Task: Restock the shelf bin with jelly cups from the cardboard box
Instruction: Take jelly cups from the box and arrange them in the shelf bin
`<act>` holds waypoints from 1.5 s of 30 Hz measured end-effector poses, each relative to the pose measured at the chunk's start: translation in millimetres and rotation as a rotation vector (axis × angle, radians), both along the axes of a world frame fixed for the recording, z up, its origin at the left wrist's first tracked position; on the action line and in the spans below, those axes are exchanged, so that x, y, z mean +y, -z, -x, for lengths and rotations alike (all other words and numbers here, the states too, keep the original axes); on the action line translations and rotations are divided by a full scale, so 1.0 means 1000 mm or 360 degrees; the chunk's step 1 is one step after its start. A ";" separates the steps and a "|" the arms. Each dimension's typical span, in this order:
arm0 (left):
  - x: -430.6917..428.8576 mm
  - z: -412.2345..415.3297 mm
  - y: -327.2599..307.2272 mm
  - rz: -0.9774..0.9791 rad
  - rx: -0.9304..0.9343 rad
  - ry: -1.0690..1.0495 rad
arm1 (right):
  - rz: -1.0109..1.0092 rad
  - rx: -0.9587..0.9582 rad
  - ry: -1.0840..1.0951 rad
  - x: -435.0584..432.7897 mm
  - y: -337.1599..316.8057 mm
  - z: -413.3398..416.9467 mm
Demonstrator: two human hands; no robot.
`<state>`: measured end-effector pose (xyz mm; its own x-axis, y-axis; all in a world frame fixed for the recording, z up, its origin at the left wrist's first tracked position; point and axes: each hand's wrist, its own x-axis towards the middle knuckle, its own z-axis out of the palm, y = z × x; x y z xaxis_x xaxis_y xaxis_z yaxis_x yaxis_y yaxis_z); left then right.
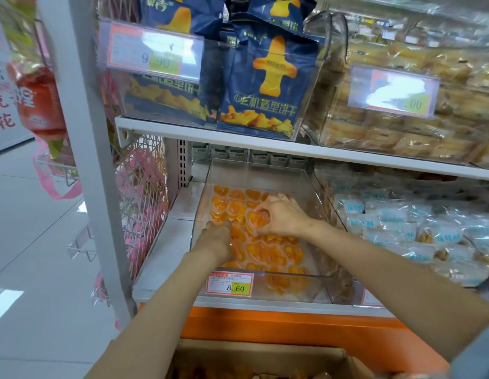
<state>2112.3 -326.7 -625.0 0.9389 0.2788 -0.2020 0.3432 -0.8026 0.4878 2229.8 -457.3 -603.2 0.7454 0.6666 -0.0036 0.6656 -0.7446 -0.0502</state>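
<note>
The right hand (281, 214) has its fingers curled round one cup (256, 220), pinching it just above the layer, about midway along the bin (254, 173) and towards its right wall. The left hand (216, 242) lies palm down on the cups (276, 254) near the left wall. Its fingertips are blurred, so I cannot tell whether it holds anything. The box (261, 358) sits open below the shelf (210, 131) unit's orange base, at the bottom edge of view.

Likely trouble, as I judge it: the shells look slick, so a pinched cup could squirt out of the fingers and skid over its neighbours. Pressing down with the left hand might dent a shell or strain a film lid. A push towards the back could slide the smooth bin on the shelf board. Cups heaped at the front corner might ride over the low front rim, where the price tag (229, 284) hangs.

The cups are heart-shaped: thin clear plastic, orange jelly inside, glossy film on top with a small purple mark. They lie loose and overlapping, not in rows. The bin is rigid clear plastic with straight, reflective walls. The box is plain brown cardboard, matte, with its flaps folded open
</note>
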 end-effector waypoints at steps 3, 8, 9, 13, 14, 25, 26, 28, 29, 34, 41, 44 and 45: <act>0.000 0.000 0.000 -0.0049 -0.0057 0.0017 | 0.0056 -0.0010 0.0042 0.001 0.006 0.000; 0.000 -0.005 -0.002 0.0104 -0.0160 0.0052 | 0.0078 -0.0049 0.0058 -0.001 0.013 0.000; -0.001 -0.006 -0.002 0.0131 -0.0190 0.0067 | 0.0073 -0.0057 0.0055 -0.002 0.013 0.001; -0.001 -0.008 -0.002 0.0202 -0.0353 0.0085 | 0.0024 -0.0090 0.0064 -0.002 0.012 0.002; -0.001 -0.008 -0.002 0.0207 -0.0411 0.0089 | -0.0005 -0.0099 0.0070 -0.001 0.013 0.003; 0.004 -0.004 -0.004 0.0741 -0.0710 0.0058 | -0.0636 0.0119 -0.0009 -0.021 -0.009 0.004; 0.003 -0.005 -0.004 0.0876 -0.0718 0.0043 | -0.0797 0.0226 -0.0064 -0.025 -0.015 0.007; 0.001 -0.003 -0.008 0.1155 -0.0748 0.0018 | -0.0929 0.0489 -0.0211 -0.035 -0.029 0.017; 0.000 -0.001 -0.010 0.1234 -0.0763 0.0022 | -0.0912 0.0602 -0.0264 -0.039 -0.034 0.023; -0.009 0.010 -0.016 0.1199 -0.0812 0.0119 | -0.0803 0.0811 -0.0330 -0.045 -0.034 0.041; -0.012 0.031 -0.028 0.1423 -0.0786 0.0112 | -0.0877 0.0883 -0.0502 -0.052 -0.038 0.045; -0.006 0.036 -0.031 0.1677 -0.0679 0.0127 | -0.1000 0.0839 -0.0581 -0.059 -0.045 0.046; -0.005 0.037 -0.031 0.1754 -0.0651 0.0143 | -0.1041 0.0829 -0.0624 -0.061 -0.047 0.046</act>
<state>2075.0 -331.9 -594.2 0.9970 0.0715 0.0283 -0.0359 0.1078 0.9935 2183.4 -518.1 -555.9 0.4757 0.8585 0.1913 0.6396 -0.1883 -0.7453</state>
